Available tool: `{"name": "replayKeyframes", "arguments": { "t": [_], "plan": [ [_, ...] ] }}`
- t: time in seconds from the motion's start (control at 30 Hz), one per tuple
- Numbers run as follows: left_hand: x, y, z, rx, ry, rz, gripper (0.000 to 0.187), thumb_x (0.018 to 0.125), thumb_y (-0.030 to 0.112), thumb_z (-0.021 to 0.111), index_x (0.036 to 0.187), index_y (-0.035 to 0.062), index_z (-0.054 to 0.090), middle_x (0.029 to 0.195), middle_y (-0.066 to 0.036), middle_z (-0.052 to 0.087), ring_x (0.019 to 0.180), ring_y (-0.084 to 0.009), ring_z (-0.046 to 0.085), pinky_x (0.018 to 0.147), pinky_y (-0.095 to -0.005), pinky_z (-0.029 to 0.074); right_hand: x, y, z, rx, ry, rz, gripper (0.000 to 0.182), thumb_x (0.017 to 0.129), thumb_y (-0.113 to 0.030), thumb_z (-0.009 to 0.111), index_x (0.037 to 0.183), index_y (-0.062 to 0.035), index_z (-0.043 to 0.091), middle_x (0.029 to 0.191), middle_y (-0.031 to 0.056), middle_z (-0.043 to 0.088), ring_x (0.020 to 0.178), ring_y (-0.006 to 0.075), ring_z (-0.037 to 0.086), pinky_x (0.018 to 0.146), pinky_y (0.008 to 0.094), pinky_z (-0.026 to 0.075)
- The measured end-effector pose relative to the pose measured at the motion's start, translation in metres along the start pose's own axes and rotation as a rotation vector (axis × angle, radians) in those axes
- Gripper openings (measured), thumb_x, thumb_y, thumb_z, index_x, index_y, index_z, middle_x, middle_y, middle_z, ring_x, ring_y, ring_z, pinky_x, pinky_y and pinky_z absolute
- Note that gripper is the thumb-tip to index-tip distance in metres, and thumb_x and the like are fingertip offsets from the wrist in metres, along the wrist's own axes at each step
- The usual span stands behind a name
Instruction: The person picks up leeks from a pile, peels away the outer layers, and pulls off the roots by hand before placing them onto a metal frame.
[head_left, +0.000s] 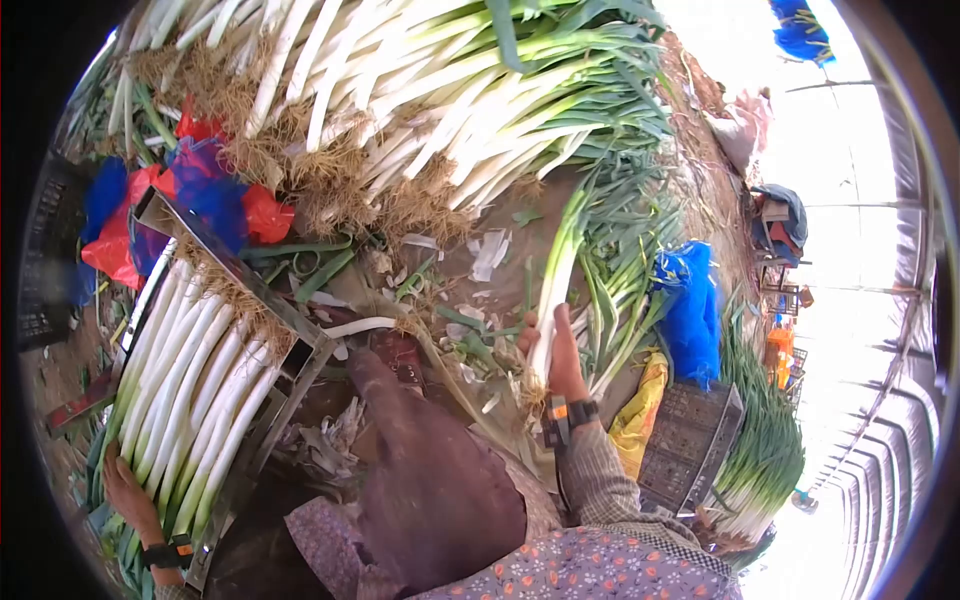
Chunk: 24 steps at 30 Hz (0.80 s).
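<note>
Far left of the frame, a black crate [45, 260] sits at the edge, with red and blue plastic bags [180, 195] bunched just beside it. Low in the lower left, the left hand [128, 497] presses against the green end of the bundled leeks [190, 400], fingers laid on the stalks rather than wrapped round any one; the grip there is flat and resting, a dark band on the wrist. Those leeks lie side by side in a metal trough [285, 315], white shafts parallel, roots toward the upper left.

Across the top, a big heap of leeks [420, 90] spreads from upper left to upper centre, roots hanging down, green tops fanning right. Below it, bare ground littered with peelings [480, 255].

Centre bottom, a dark trouser knee [430, 480] and a flowered sleeve. Just right of centre, the right hand [558, 355] is clenched round a single leek [556, 275], grasping its white shaft near the root, the stalk pointing up toward the pile, watch on the wrist.

Further right, a blue bag [690, 305], a yellow bag [640, 415], then a dark crate [690, 440] with more leeks [765, 450] lying just beside it, lower right.
</note>
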<state>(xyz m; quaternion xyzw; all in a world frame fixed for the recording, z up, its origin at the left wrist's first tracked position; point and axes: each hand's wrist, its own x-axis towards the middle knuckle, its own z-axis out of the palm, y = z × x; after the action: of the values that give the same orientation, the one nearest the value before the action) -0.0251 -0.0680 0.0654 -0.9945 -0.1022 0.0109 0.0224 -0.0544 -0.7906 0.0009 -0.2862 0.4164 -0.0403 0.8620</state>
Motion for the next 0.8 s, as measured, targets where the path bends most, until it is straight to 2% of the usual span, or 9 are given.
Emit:
{"name": "replayKeyframes", "arguments": {
  "t": [0.1, 0.13, 0.2, 0.33, 0.5, 0.57, 0.63, 0.67, 0.8],
  "plan": [
    [0.001, 0.009, -0.003, -0.043, -0.016, -0.043, 0.043, 0.103, 0.030, 0.037, 0.130, 0.0037, 0.057, 0.131, -0.016, 0.059, 0.120, -0.0360, 0.053, 0.102, -0.0432, 0.039, 0.062, -0.009, -0.024, -0.250, -0.015, 0.056, 0.024, 0.097, -0.029, 0.056, 0.108, -0.0083, 0.052, 0.087, 0.0017, 0.052, 0.065, 0.0120, 0.049, 0.059, 0.0284, 0.045],
    [-0.001, 0.009, 0.000, -0.114, 0.047, -0.022, 0.038, 0.101, 0.024, 0.042, 0.127, 0.0033, 0.059, 0.127, -0.017, 0.061, 0.118, -0.0358, 0.055, 0.102, -0.0425, 0.041, 0.091, -0.018, -0.038, 0.098, -0.342, 0.286, 0.021, 0.094, -0.025, 0.059, 0.096, -0.0044, 0.056, 0.082, -0.0001, 0.053, 0.068, 0.0121, 0.051, 0.064, 0.0274, 0.047],
    [-0.005, 0.010, 0.003, -0.175, 0.097, 0.010, 0.035, 0.096, 0.018, 0.048, 0.124, 0.0029, 0.061, 0.125, -0.017, 0.062, 0.118, -0.0353, 0.055, 0.103, -0.0426, 0.041, 0.062, -0.027, 0.033, 0.282, -0.523, 0.113, 0.023, 0.093, -0.026, 0.058, 0.101, -0.0039, 0.056, 0.084, 0.0003, 0.055, 0.076, 0.0147, 0.054, 0.073, 0.0292, 0.049],
    [-0.007, 0.037, -0.022, -0.260, 0.113, -0.055, 0.032, 0.091, 0.023, 0.048, 0.114, 0.0077, 0.063, 0.116, -0.014, 0.063, 0.112, -0.0347, 0.055, 0.099, -0.0479, 0.039, 0.021, -0.065, 0.118, -0.356, -0.455, -0.644, 0.042, 0.103, -0.037, 0.043, 0.123, -0.0027, 0.057, 0.107, 0.0099, 0.065, 0.098, 0.0215, 0.062, 0.088, 0.0344, 0.052],
    [-0.013, 0.040, -0.021, -0.083, 0.161, -0.070, 0.035, 0.091, 0.034, 0.046, 0.115, 0.0163, 0.064, 0.121, -0.003, 0.062, 0.115, -0.0254, 0.053, 0.097, -0.0460, 0.038, -0.062, -0.083, 0.246, -1.416, -0.579, -1.490, 0.043, 0.100, -0.016, 0.050, 0.140, -0.0046, 0.040, 0.125, 0.0119, 0.056, 0.104, 0.0234, 0.060, 0.088, 0.0318, 0.054],
    [-0.016, 0.040, -0.022, -0.143, 0.166, -0.081, 0.034, 0.091, 0.035, 0.047, 0.114, 0.0166, 0.064, 0.122, -0.004, 0.061, 0.116, -0.0252, 0.053, 0.097, -0.0469, 0.038, -0.153, -0.023, 0.310, -0.495, -1.061, -0.894, 0.037, 0.100, -0.017, 0.050, 0.134, -0.0034, 0.043, 0.117, 0.0120, 0.056, 0.098, 0.0214, 0.059, 0.085, 0.0295, 0.052],
    [-0.021, 0.037, -0.014, -0.181, 0.244, -0.053, 0.033, 0.091, 0.034, 0.049, 0.114, 0.0166, 0.064, 0.124, -0.003, 0.061, 0.120, -0.0262, 0.051, 0.100, -0.0479, 0.037, -0.255, 0.042, 0.376, 0.270, -1.222, 0.011, 0.019, 0.100, -0.020, 0.050, 0.109, -0.0042, 0.045, 0.094, 0.0060, 0.050, 0.081, 0.0134, 0.052, 0.073, 0.0256, 0.047],
    [-0.026, 0.037, -0.015, -0.173, 0.252, -0.046, 0.034, 0.091, 0.034, 0.049, 0.117, 0.0164, 0.063, 0.127, -0.004, 0.060, 0.123, -0.0265, 0.050, 0.102, -0.0477, 0.037, -0.294, 0.066, 0.394, 0.220, -1.231, 0.097, 0.020, 0.100, -0.024, 0.049, 0.092, -0.0068, 0.045, 0.080, 0.0011, 0.043, 0.071, 0.0080, 0.044, 0.065, 0.0234, 0.042],
    [-0.037, 0.038, -0.012, -0.229, 0.313, -0.058, 0.034, 0.090, 0.034, 0.051, 0.116, 0.0167, 0.063, 0.129, -0.004, 0.059, 0.126, -0.0285, 0.048, 0.104, -0.0494, 0.035, -0.346, 0.142, 0.413, -0.302, -1.366, -0.137, 0.020, 0.094, -0.018, 0.057, 0.100, -0.0054, 0.044, 0.077, 0.0024, 0.045, 0.063, 0.0103, 0.045, 0.056, 0.0252, 0.044]
  ]
}}
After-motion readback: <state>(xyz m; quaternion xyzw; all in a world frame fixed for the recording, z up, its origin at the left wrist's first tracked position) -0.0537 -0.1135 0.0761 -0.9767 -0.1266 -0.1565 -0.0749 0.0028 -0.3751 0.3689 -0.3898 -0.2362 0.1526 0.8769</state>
